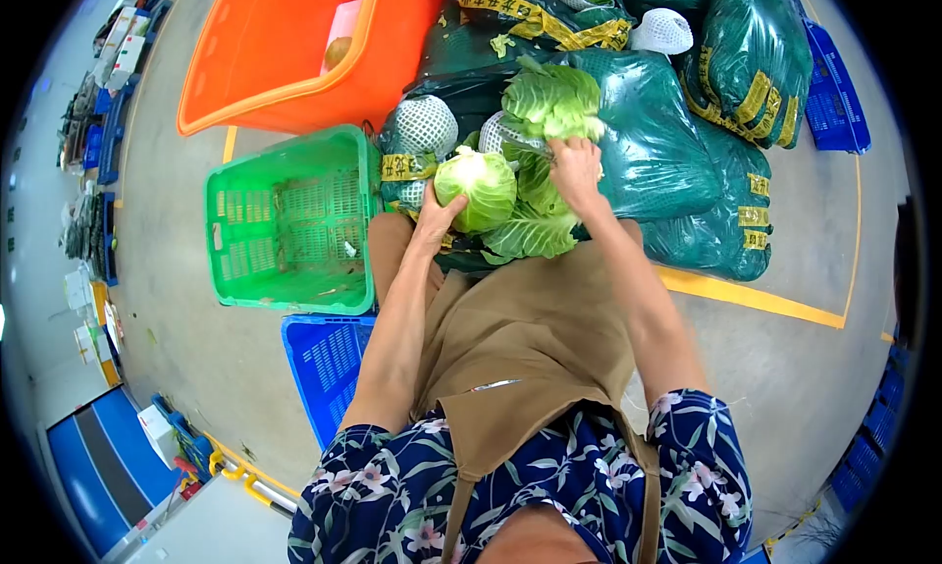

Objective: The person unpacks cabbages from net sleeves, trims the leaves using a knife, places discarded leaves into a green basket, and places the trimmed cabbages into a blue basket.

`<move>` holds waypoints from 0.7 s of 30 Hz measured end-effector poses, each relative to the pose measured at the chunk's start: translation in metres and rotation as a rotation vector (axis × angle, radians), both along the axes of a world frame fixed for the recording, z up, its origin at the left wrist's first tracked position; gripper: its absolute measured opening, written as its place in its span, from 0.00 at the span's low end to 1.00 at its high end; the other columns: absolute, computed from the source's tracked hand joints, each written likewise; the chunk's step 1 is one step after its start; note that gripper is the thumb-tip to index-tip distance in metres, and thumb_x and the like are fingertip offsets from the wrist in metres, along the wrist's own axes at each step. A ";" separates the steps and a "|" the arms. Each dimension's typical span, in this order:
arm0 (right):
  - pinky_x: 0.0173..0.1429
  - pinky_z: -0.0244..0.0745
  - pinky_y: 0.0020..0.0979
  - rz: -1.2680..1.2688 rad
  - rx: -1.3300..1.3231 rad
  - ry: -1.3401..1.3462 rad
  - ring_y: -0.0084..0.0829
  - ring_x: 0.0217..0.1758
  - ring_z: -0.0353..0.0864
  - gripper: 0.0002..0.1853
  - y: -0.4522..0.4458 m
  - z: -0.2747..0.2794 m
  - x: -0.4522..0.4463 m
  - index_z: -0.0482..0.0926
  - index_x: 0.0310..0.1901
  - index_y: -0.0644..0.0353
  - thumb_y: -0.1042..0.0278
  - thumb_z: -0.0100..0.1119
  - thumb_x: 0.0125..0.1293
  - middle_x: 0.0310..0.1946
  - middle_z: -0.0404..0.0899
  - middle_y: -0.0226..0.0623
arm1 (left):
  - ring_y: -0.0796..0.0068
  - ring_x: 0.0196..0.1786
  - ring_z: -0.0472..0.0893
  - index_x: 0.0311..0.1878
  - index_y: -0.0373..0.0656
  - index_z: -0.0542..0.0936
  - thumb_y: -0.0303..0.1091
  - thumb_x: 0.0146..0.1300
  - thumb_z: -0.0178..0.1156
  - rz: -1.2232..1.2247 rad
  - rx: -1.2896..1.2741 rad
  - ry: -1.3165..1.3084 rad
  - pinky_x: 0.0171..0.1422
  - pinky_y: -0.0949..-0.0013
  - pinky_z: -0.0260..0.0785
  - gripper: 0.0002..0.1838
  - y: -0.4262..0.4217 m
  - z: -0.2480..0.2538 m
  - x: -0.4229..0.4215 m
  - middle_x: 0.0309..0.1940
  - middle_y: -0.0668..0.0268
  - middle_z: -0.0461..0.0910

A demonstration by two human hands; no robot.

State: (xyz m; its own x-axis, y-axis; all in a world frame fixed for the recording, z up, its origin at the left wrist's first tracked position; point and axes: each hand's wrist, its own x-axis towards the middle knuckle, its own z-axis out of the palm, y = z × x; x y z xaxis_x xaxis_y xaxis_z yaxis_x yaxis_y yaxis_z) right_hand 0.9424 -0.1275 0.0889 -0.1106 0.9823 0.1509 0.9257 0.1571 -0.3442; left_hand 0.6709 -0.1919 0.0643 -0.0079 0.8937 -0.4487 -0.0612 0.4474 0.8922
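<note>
My left hand (438, 216) grips a pale green cabbage (475, 187) from its left side, stem end up. Just right of it, my right hand (576, 175) is closed around what looks like a knife (528, 148); its thin blade points left toward the cabbage, and the handle is hidden in my fist. Loose cabbage leaves (552, 98) lie beyond my right hand, and another leaf (532, 234) lies below the cabbage. A cabbage in white foam netting (426, 124) sits behind my left hand.
Dark green bags (648, 132) with yellow tape are piled ahead and right. To the left are a green crate (289, 220), an orange bin (285, 58) and a blue crate (327, 373). Another blue basket (837, 93) stands at far right. White foam netting (663, 32) lies on the bags.
</note>
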 end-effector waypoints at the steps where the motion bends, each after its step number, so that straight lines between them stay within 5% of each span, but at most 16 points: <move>1: 0.46 0.72 0.44 0.065 0.113 0.056 0.45 0.40 0.81 0.15 0.000 0.008 -0.012 0.82 0.42 0.55 0.76 0.60 0.50 0.33 0.82 0.42 | 0.61 0.65 0.68 0.71 0.41 0.58 0.45 0.51 0.74 0.044 -0.039 0.011 0.68 0.60 0.61 0.48 0.003 0.002 0.004 0.63 0.55 0.67; 4: 0.47 0.72 0.42 0.201 0.231 0.215 0.44 0.42 0.80 0.18 -0.009 0.027 -0.046 0.81 0.42 0.61 0.81 0.58 0.46 0.36 0.80 0.43 | 0.60 0.66 0.67 0.71 0.42 0.57 0.44 0.51 0.74 0.118 -0.032 -0.162 0.69 0.60 0.61 0.48 0.007 0.010 0.005 0.64 0.55 0.67; 8: 0.47 0.75 0.40 0.028 -0.414 0.452 0.50 0.39 0.82 0.19 -0.014 0.040 -0.072 0.80 0.45 0.67 0.78 0.53 0.49 0.32 0.82 0.52 | 0.61 0.68 0.66 0.73 0.45 0.58 0.43 0.58 0.69 0.164 -0.113 -0.322 0.70 0.59 0.60 0.43 0.007 0.004 -0.001 0.66 0.60 0.66; 9: 0.45 0.75 0.40 0.031 -0.398 0.450 0.50 0.38 0.83 0.20 -0.013 0.034 -0.075 0.80 0.47 0.69 0.76 0.50 0.51 0.31 0.82 0.56 | 0.62 0.68 0.66 0.73 0.47 0.59 0.43 0.61 0.67 0.161 -0.145 -0.349 0.70 0.58 0.59 0.40 0.005 0.010 -0.002 0.67 0.62 0.66; 12: 0.36 0.73 0.35 -0.038 -0.622 0.727 0.33 0.26 0.79 0.17 -0.003 0.052 -0.064 0.82 0.47 0.64 0.74 0.53 0.55 0.25 0.81 0.42 | 0.64 0.68 0.67 0.71 0.49 0.62 0.50 0.61 0.65 0.196 -0.127 -0.536 0.69 0.54 0.62 0.38 0.004 0.016 -0.005 0.67 0.61 0.68; 13: 0.34 0.69 0.30 0.005 -0.564 0.770 0.25 0.24 0.73 0.18 -0.002 0.062 -0.062 0.82 0.47 0.65 0.74 0.56 0.54 0.23 0.78 0.36 | 0.63 0.68 0.68 0.71 0.50 0.63 0.53 0.61 0.63 0.176 -0.161 -0.639 0.69 0.53 0.62 0.38 0.002 0.023 -0.007 0.67 0.61 0.68; 16: 0.43 0.71 0.27 0.119 -0.511 0.943 0.26 0.34 0.77 0.21 -0.001 0.112 -0.065 0.79 0.54 0.62 0.73 0.57 0.57 0.30 0.81 0.36 | 0.60 0.67 0.69 0.70 0.52 0.65 0.62 0.60 0.60 0.161 -0.156 -0.939 0.69 0.50 0.63 0.39 -0.002 0.051 -0.010 0.67 0.62 0.68; 18: 0.46 0.71 0.26 0.389 -0.153 0.664 0.25 0.37 0.77 0.23 -0.005 0.139 -0.069 0.77 0.58 0.59 0.73 0.58 0.58 0.34 0.81 0.36 | 0.58 0.67 0.69 0.70 0.53 0.66 0.67 0.58 0.58 0.194 -0.024 -1.111 0.70 0.49 0.63 0.41 -0.007 0.077 -0.005 0.68 0.63 0.68; 21: 0.45 0.72 0.27 0.352 -0.337 0.702 0.24 0.37 0.76 0.27 -0.031 0.169 -0.077 0.74 0.62 0.54 0.75 0.59 0.58 0.41 0.79 0.35 | 0.57 0.69 0.68 0.70 0.55 0.66 0.70 0.53 0.61 0.290 0.143 -1.251 0.71 0.46 0.62 0.45 -0.011 0.107 -0.008 0.68 0.64 0.68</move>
